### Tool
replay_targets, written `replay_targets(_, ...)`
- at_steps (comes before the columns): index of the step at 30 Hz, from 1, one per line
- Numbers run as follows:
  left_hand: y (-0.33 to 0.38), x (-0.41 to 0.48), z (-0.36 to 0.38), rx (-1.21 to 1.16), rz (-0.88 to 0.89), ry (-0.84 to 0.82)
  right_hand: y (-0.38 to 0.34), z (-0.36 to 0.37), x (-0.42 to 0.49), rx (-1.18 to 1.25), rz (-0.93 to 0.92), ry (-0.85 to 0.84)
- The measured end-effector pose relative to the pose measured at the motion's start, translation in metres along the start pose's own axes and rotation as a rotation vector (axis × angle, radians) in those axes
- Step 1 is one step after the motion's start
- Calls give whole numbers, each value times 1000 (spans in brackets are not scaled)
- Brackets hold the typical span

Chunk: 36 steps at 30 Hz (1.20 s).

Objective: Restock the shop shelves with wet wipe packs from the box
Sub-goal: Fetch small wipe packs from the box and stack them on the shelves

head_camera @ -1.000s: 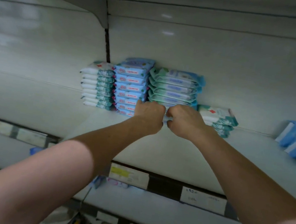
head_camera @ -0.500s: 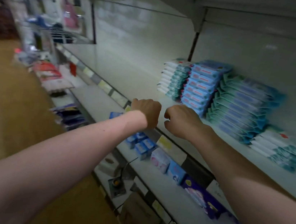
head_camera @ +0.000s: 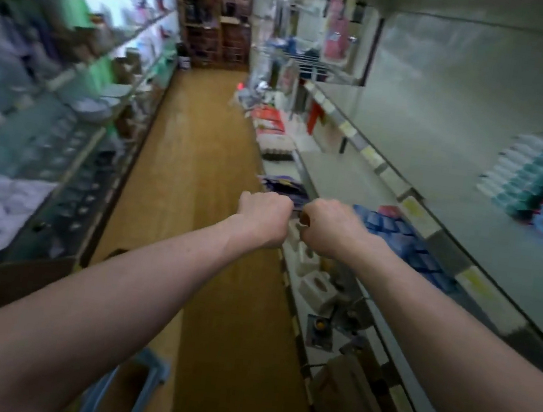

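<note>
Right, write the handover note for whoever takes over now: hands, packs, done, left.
Left hand: fist, nothing visible in it.
Right hand: the same. Both are held out in front, touching no pack.
Wet wipe packs: stacked on the upper shelf, far right.
Cardboard box: lower left, contents hidden.
Done: several stacks shelved.
Left: probably fetch more packs from the box; the shelf has bare room.
</note>
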<state>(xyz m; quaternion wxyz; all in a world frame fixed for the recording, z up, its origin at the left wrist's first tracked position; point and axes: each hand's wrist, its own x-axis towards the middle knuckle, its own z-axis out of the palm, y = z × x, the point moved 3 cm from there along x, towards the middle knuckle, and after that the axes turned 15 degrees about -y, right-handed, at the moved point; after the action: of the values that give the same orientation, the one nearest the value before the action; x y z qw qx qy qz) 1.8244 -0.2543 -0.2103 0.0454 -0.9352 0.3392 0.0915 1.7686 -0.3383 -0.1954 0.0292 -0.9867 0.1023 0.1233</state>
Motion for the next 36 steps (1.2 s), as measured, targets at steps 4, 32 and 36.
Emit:
replay_targets(4,-75,-30,26,-53,-169,-22,-80,13,20,-17,-161,-22)
replay_targets(32,-465,-194,228,-427,-611,-383,-494,154,127,-49,-539,-411)
replay_targets(36,-485,-190,271,-505,-646,-478,-509,183,153,-122,-574,-480)
